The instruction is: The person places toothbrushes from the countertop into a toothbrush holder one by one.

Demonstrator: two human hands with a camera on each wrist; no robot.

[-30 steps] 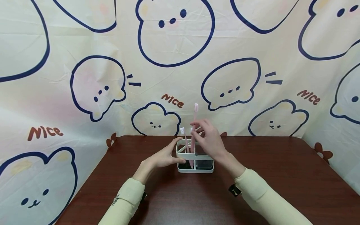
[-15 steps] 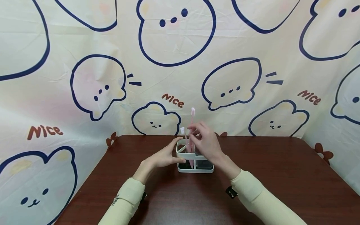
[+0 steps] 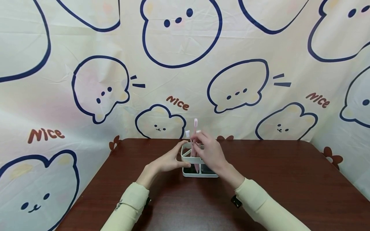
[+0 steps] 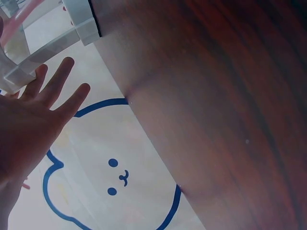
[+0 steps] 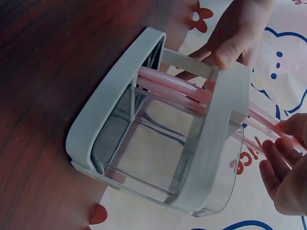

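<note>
A pale toothbrush holder [image 3: 189, 159] with divided openings stands on the table. My left hand [image 3: 166, 162] grips its left side, thumb at the front; in the left wrist view the other fingers [image 4: 60, 79] spread apart beyond its frame. My right hand [image 3: 212, 154] pinches a pink toothbrush [image 3: 196, 123], upright with its lower part inside the holder. Beside it, a second toothbrush [image 3: 187, 134] stands in the holder, and another head [image 3: 198, 131] shows just behind my right fingers. The right wrist view shows pink handles [image 5: 175, 86] running side by side down through the frame.
The dark brown table [image 3: 185, 205] reaches back to a cloth backdrop [image 3: 179, 83] with bear drawings. A clear bin [image 5: 225, 182] fills the holder's right side. A small black device [image 3: 236, 201] sits under the right sleeve.
My right hand has moved left and down with the pinched toothbrush, whose head now stands lower, close to the other toothbrush. My left hand has stayed on the holder.
</note>
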